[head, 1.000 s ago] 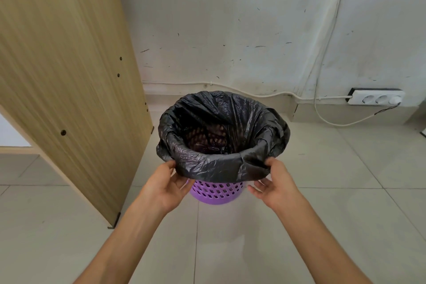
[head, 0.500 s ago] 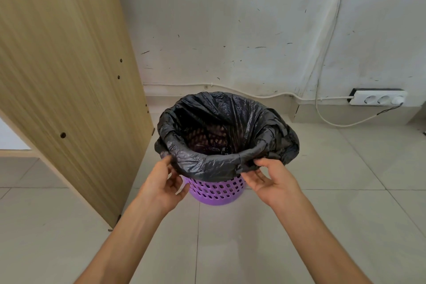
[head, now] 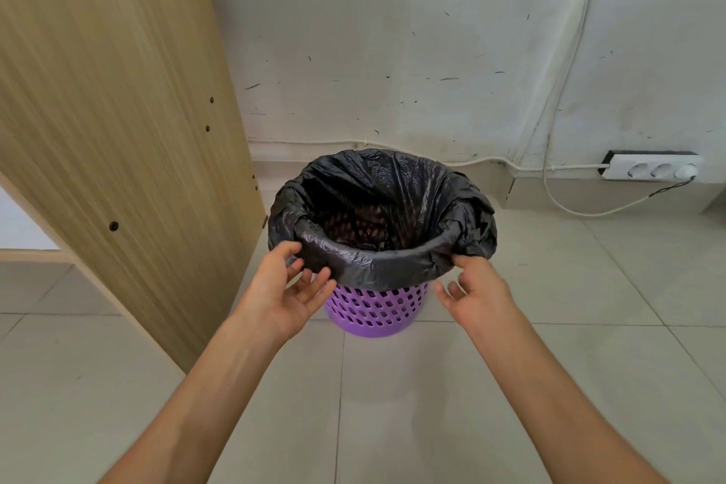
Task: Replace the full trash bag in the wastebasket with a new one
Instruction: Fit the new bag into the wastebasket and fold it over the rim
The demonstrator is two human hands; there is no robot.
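Black plastic of the trash bag (head: pixel 387 271), folded out as a cuff over the rim of the purple wastebasket (head: pixel 377 308), on the tiled floor (head: pixel 432 405) directly ahead of both hands. Left hand (head: pixel 281 287) at the near-left of the cuff, thumb on top and fingers (head: pixel 314 281) tucked under the hem, holding it loosely. Right hand (head: pixel 481 289) at the near-right, pinching a gather of film between thumb and forefinger, other fingers loosely curled and free. Inside, slack film with the basket's lattice showing through; contents too dark to tell. Probably the cuff-setting stage, judging by the fold lying all round the far rim.

To do it well: draw the hem down and outward with even tension from both hands, never upward, to avoid lifting the far side off. Work round the rim in short bites, starting between the hands and moving away from them. Spread the bunched gather by the right thumb flat rather than leaving a lump. Use finger pads, not nails: thin film, likely to tear against the perforated wall. Steady the light basket against sliding toward the wooden panel (head: pixel 118 130) just beyond the left hand.
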